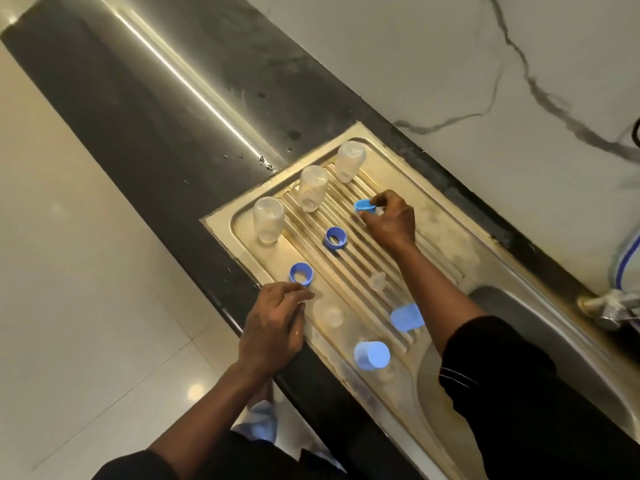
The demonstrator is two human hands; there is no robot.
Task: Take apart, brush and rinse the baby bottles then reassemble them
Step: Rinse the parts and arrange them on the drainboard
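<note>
Item: blue screw ring [364, 205], at one o'clock on the drainboard [433, 216]; my right hand [389, 223] pinches its rim. Light, rigid, probably wet (slippery). My left hand [277, 323]: curled, contents unclear.

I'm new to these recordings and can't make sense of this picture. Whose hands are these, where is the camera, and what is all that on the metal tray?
The single view comes from a camera on a person's head, looking down. On the steel draining board beside a sink stand three clear bottles upside down, two loose blue rings, clear teats and two blue caps. The right hand pinches a third blue ring. The left hand rests at the board's near edge; its grip seems empty.
</note>
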